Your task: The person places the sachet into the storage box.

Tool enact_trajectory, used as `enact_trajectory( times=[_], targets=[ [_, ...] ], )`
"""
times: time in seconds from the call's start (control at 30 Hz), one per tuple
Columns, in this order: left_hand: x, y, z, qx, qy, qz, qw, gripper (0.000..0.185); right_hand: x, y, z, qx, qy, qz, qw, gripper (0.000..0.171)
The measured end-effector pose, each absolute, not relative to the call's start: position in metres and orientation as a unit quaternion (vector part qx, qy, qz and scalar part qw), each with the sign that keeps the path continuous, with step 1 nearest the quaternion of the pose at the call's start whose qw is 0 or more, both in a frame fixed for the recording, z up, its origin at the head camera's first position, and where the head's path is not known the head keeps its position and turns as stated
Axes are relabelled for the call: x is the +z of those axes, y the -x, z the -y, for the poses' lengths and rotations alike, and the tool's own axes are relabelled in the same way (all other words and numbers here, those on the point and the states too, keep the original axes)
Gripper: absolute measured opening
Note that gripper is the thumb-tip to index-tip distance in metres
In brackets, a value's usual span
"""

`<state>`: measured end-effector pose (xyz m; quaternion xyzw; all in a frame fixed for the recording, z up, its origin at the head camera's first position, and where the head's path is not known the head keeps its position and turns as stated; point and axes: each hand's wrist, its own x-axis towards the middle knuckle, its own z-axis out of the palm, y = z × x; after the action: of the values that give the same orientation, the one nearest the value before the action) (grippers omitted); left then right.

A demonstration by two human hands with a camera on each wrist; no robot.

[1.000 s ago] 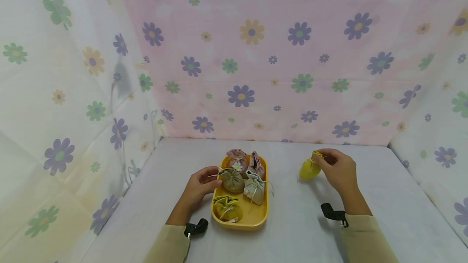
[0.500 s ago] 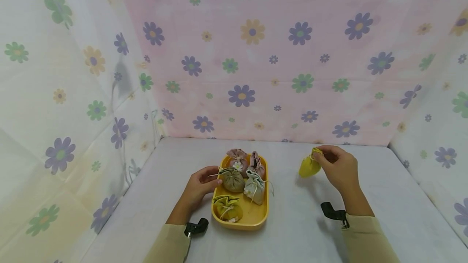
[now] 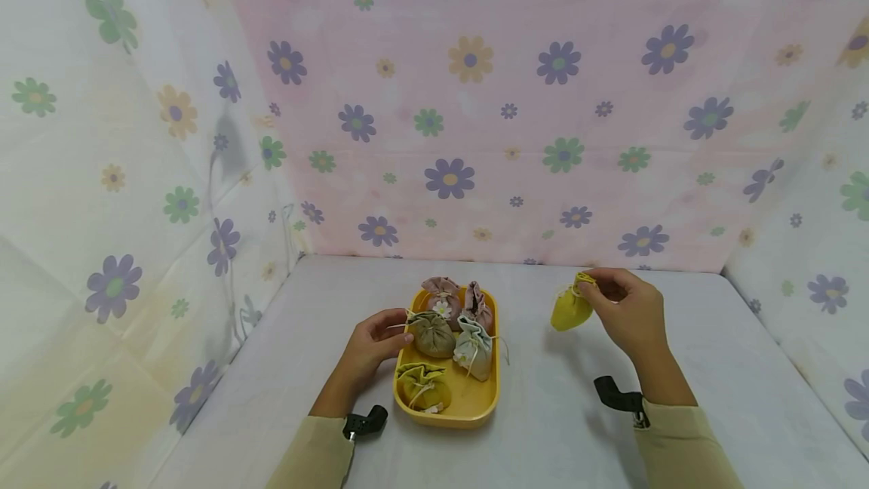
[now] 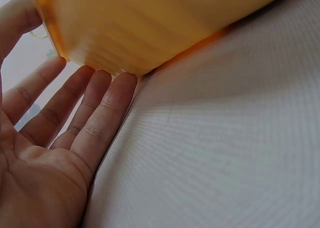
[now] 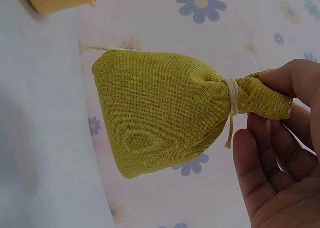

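The right hand (image 3: 627,313) had lifted the yellow pouch (image 3: 570,309) slightly higher above the table (image 3: 557,429), pinching its tied neck. The left hand (image 3: 372,344) rested open-fingered against the tray (image 3: 475,406). Wrist views showed straight fingers (image 4: 102,113) touching the tray's (image 4: 150,23) side and the pouch (image 5: 165,113) dangling.

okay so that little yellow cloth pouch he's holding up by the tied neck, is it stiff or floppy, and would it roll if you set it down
Probably soft: the yellow pouch hangs from the right hand, which pinches its gathered neck, and the body sags into a rounded, full shape. It looks light, since a fingertip pinch carries it. The coarse weave suggests little slipperiness. Set down, it would likely slump rather than roll, like the pouches sitting in the tray.
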<state>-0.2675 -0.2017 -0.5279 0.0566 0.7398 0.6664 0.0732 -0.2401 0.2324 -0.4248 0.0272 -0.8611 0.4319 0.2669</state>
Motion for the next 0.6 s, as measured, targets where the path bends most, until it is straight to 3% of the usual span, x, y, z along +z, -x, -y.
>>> enact_trajectory(
  times=[0.6],
  targets=[
    [-0.526,0.266,0.200,0.664,-0.047,-0.743,0.073,0.061,-0.409,0.229,-0.219,0.430,-0.101,0.845,0.302,0.018]
  ],
)
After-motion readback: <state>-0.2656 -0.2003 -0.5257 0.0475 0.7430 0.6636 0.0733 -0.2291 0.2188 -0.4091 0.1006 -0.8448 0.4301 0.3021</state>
